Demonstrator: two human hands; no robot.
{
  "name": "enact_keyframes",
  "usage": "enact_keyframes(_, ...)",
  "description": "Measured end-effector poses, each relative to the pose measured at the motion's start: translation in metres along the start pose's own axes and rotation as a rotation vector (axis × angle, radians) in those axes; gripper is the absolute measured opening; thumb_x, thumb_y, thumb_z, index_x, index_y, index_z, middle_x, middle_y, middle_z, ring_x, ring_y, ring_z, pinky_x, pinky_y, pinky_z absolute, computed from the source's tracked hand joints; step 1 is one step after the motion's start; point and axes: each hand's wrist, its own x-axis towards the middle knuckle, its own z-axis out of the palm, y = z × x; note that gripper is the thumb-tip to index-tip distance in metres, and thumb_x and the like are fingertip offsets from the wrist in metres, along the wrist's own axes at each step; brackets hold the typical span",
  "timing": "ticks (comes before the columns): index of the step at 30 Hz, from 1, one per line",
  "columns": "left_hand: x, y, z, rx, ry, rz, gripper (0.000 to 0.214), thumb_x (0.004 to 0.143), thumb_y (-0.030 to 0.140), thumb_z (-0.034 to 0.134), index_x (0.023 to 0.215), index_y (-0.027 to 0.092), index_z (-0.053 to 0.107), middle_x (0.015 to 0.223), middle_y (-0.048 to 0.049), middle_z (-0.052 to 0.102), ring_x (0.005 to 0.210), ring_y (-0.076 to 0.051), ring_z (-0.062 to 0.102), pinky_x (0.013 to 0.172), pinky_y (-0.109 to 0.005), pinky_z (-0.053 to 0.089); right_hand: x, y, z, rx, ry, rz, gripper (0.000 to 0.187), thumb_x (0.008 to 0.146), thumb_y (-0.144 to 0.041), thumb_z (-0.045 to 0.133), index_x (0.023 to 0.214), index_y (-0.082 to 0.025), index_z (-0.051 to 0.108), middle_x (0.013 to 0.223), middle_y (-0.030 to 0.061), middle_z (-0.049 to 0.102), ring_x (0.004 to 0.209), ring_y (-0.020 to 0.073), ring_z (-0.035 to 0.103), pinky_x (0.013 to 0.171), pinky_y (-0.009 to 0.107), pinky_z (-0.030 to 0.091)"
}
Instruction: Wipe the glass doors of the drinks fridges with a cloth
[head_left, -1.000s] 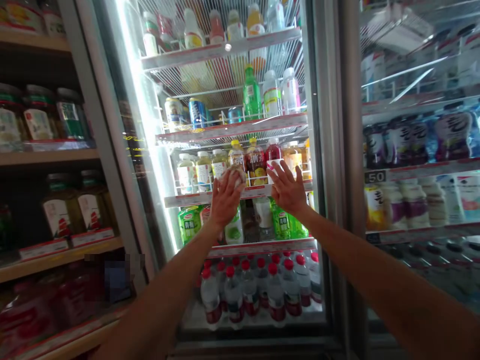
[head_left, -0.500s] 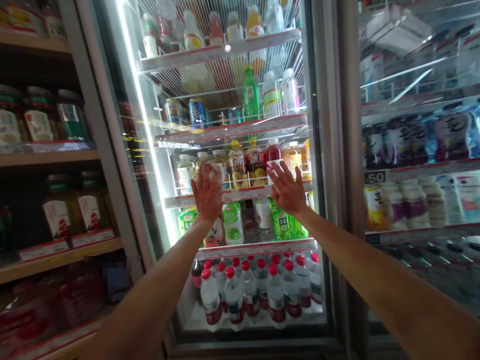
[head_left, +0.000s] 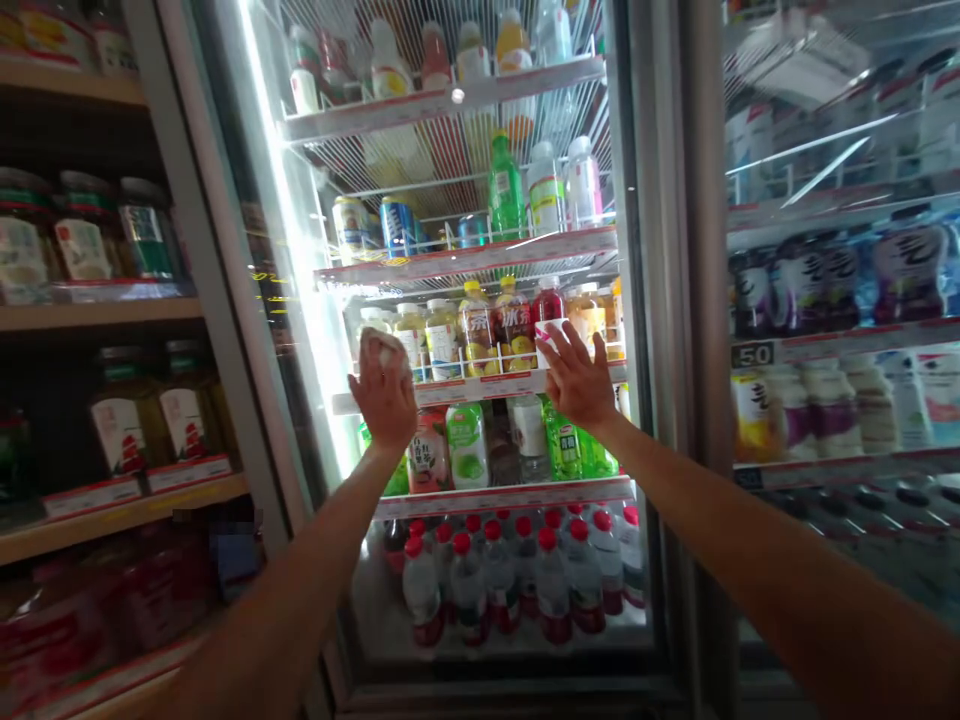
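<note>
Your left hand (head_left: 388, 392) presses a crumpled whitish cloth (head_left: 379, 347) flat against the glass door (head_left: 300, 330) of the lit drinks cooler, near the door's left edge and level with the third shelf down. The cloth is a small bunched wad, pale and slightly glossy in the cooler's light; only its upper part peeks above your fingertips, so its long axis cannot be told. Your left fingers point up and lie close together over the wad, pinning it between palm and glass.

Your right hand (head_left: 579, 378) rests on the same door toward its right edge, at about the same height. It holds nothing: the palm is flat on the glass, the fingers spread wide and pointing up and slightly left. Both forearms reach up from the bottom corners of the view.

Behind the glass, between your hands, the third shelf (head_left: 480, 385) carries a row of upright tea and juice bottles (head_left: 478, 325). Just below are green-labelled bottles (head_left: 466, 443), and on the cooler's floor stand red-capped water bottles (head_left: 536, 580). To the left of the cooler, wooden shelves (head_left: 112, 310) hold jars, and to the right a second cooler door (head_left: 832, 300) shows purple-labelled drinks
</note>
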Motion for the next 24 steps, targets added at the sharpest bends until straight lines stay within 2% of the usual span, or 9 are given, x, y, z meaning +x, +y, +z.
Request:
enact_keyframes(4, -0.054, 0.042, 0.019, 0.016, -0.082, 0.341, 0.035, 0.087, 0.018, 0.045, 0.119, 0.028, 0.055, 0.141, -0.0049, 0.043, 0.141, -0.018, 0.014, 0.115, -0.044, 0.009, 0.0, 0.0, 0.0, -0.035, 0.027, -0.013, 0.049, 0.087, -0.026, 0.037, 0.136, -0.021, 0.041, 0.146, 0.0033, 0.035, 0.138, 0.0204, 0.023, 0.114, 0.049, 0.009)
enact_keyframes(7, -0.076, 0.039, 0.019, 0.031, -0.107, 0.471, 0.034, 0.085, 0.017, 0.048, 0.116, 0.029, 0.057, 0.137, -0.0048, 0.048, 0.14, -0.02, 0.016, 0.114, -0.046, 0.01, 0.0, 0.0, 0.001, -0.039, 0.038, -0.014, 0.049, 0.087, -0.026, 0.038, 0.135, -0.021, 0.042, 0.145, 0.0035, 0.037, 0.138, 0.0204, 0.025, 0.114, 0.048, 0.009)
enact_keyframes(9, -0.082, 0.015, 0.01, 0.072, -0.058, 0.358, 0.032, 0.086, 0.019, 0.049, 0.115, 0.027, 0.057, 0.139, -0.007, 0.046, 0.14, -0.02, 0.019, 0.114, -0.047, 0.013, 0.0, 0.001, 0.002, -0.029, 0.031, -0.008, 0.049, 0.086, -0.025, 0.038, 0.135, -0.022, 0.042, 0.145, 0.0037, 0.037, 0.138, 0.0205, 0.025, 0.114, 0.049, 0.01)
enact_keyframes(13, -0.09, -0.035, -0.013, 0.187, 0.043, -0.116, 0.032, 0.089, 0.026, 0.044, 0.118, 0.019, 0.055, 0.144, -0.0169, 0.036, 0.137, -0.027, 0.026, 0.108, -0.056, 0.019, -0.001, 0.0, 0.003, 0.002, 0.022, 0.003, 0.049, 0.086, -0.025, 0.038, 0.134, -0.021, 0.042, 0.145, 0.0051, 0.036, 0.138, 0.0208, 0.024, 0.113, 0.05, 0.009)
enact_keyframes(15, -0.094, -0.037, -0.017, 0.212, 0.064, -0.225, 0.035, 0.089, 0.025, 0.042, 0.121, 0.016, 0.053, 0.145, -0.0196, 0.033, 0.137, -0.029, 0.025, 0.106, -0.058, 0.021, -0.001, 0.0, 0.004, 0.0, 0.042, -0.001, 0.048, 0.086, -0.024, 0.039, 0.134, -0.02, 0.043, 0.145, 0.0058, 0.037, 0.138, 0.0207, 0.024, 0.113, 0.05, 0.009)
enact_keyframes(16, -0.097, -0.031, -0.015, 0.205, 0.065, -0.216, 0.035, 0.089, 0.024, 0.042, 0.122, 0.016, 0.052, 0.146, -0.0193, 0.031, 0.138, -0.028, 0.023, 0.107, -0.057, 0.022, -0.001, 0.0, 0.004, -0.006, 0.056, -0.003, 0.048, 0.086, -0.024, 0.039, 0.133, -0.02, 0.043, 0.144, 0.0058, 0.038, 0.138, 0.0206, 0.024, 0.114, 0.05, 0.009)
enact_keyframes(18, -0.104, -0.006, -0.006, 0.164, 0.033, -0.077, 0.036, 0.088, 0.019, 0.042, 0.123, 0.019, 0.052, 0.147, -0.0151, 0.031, 0.14, -0.025, 0.017, 0.109, -0.052, 0.021, -0.001, 0.0, 0.004, -0.016, 0.064, -0.011, 0.048, 0.086, -0.024, 0.04, 0.133, -0.02, 0.043, 0.144, 0.0055, 0.039, 0.138, 0.0203, 0.025, 0.114, 0.049, 0.009)
enact_keyframes(21, -0.115, 0.035, 0.011, 0.076, -0.08, 0.298, 0.037, 0.084, 0.014, 0.046, 0.119, 0.025, 0.055, 0.142, -0.0074, 0.042, 0.141, -0.022, 0.012, 0.113, -0.048, 0.016, -0.002, 0.0, 0.004, -0.021, 0.057, -0.014, 0.049, 0.086, -0.024, 0.04, 0.134, -0.021, 0.042, 0.144, 0.0048, 0.038, 0.138, 0.0199, 0.024, 0.114, 0.049, 0.009)
enact_keyframes(24, -0.12, 0.042, 0.016, 0.016, -0.156, 0.483, 0.036, 0.084, 0.014, 0.048, 0.116, 0.028, 0.057, 0.135, -0.0045, 0.051, 0.141, -0.022, 0.015, 0.114, -0.05, 0.012, -0.002, 0.002, 0.004, -0.028, 0.06, -0.018, 0.048, 0.086, -0.024, 0.04, 0.134, -0.02, 0.043, 0.144, 0.0046, 0.039, 0.138, 0.0202, 0.025, 0.114, 0.049, 0.01)
